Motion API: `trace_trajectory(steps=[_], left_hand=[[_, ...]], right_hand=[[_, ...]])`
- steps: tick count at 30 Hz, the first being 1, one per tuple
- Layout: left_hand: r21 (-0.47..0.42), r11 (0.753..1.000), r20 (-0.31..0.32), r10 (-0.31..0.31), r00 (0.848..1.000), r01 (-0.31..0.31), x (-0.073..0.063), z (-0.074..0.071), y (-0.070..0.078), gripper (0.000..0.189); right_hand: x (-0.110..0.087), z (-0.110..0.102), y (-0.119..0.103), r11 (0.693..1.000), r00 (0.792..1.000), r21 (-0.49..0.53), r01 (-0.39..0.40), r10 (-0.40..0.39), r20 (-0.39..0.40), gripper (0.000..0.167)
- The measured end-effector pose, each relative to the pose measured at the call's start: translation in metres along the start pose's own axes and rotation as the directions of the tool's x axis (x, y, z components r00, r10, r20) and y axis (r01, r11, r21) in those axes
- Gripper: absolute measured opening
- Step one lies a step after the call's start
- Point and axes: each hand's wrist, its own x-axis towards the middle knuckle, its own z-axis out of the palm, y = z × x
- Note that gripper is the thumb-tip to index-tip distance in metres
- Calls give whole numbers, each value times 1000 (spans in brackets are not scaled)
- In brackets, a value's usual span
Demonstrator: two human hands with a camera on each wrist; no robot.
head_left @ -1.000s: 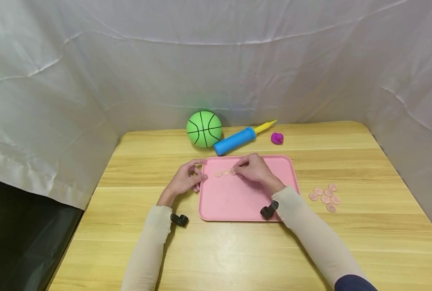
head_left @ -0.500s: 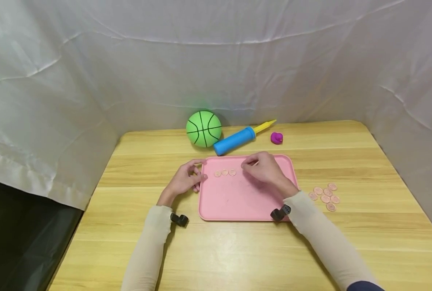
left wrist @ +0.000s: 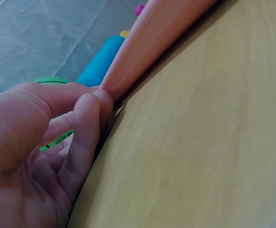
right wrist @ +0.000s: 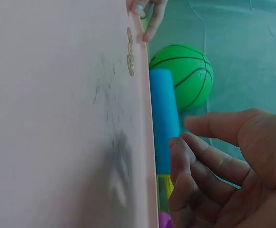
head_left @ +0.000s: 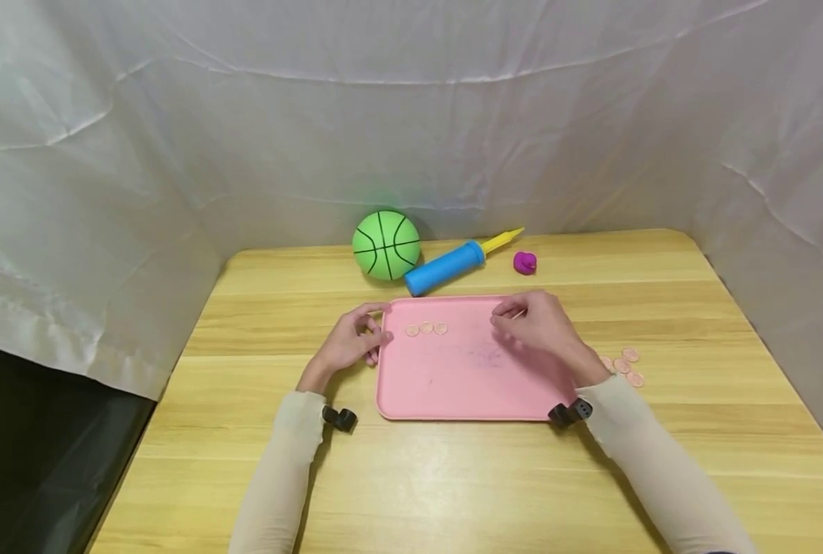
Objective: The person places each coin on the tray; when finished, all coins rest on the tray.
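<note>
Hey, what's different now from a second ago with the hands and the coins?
Your right hand has let go of the rightmost coin in the row and moved right across the pink tray, its wrist now hiding part of the loose pile. Unchanged: the left hand at the tray's left edge, plus the ball, pump and duck.

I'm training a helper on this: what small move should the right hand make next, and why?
Probably the right hand should reach for the loose discs beside the pink tray: that hand appears to hold nothing, and only three discs lie in a row on the tray.
</note>
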Motion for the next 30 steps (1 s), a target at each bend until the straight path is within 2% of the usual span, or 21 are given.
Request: trace_trajectory(steps=[11, 19, 30], left_hand=[[-11, 1000, 5, -9, 1000, 9, -1, 3, 0, 58], [3, 1000, -5, 3, 1000, -3, 1, 0, 0, 56], [-8, 1000, -2, -5, 1000, 5, 0, -1, 0, 57]], right_hand=[[-19, -24, 17, 999, 999, 14, -47, 47, 11, 33], [-32, -48, 34, 998, 998, 26, -49, 50, -23, 46], [-50, -78, 62, 997, 997, -71, -14, 9, -75, 45]])
